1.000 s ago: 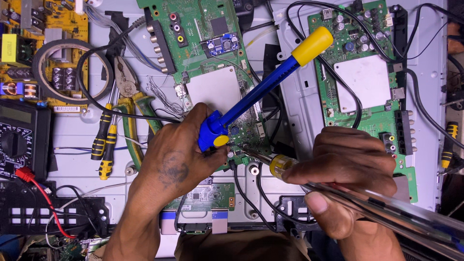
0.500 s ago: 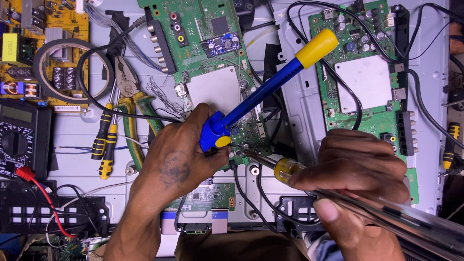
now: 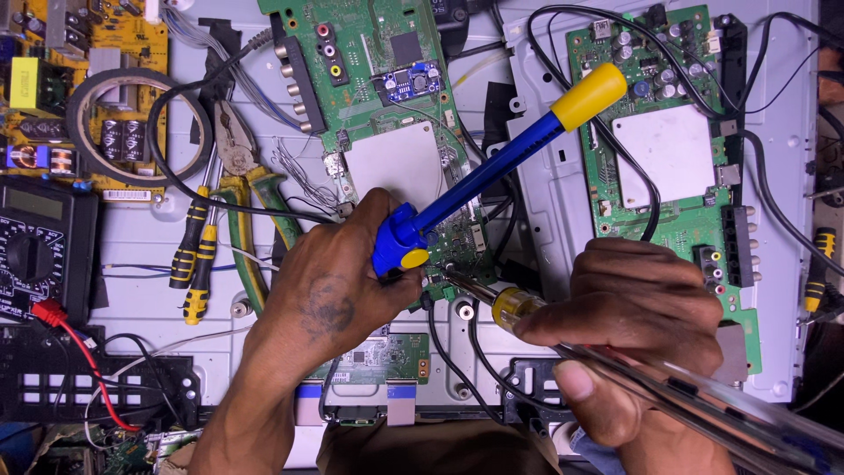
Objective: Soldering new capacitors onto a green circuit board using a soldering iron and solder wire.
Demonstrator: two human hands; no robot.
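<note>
Solder sucker (image 3: 492, 167) now tilted higher, left hand (image 3: 338, 286) clamped around it; right hand (image 3: 637, 330) clamped on soldering iron (image 3: 505, 306).

We could not see the desoldering pump's (image 3: 492, 167) nozzle behind the left hand (image 3: 330, 295); the soldering iron's (image 3: 651, 374) handle blurred out toward the frame's lower-right edge.

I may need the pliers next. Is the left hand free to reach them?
Probably not at once: the left hand grips the blue desoldering pump. The pliers lie uncovered just beside it.
</note>
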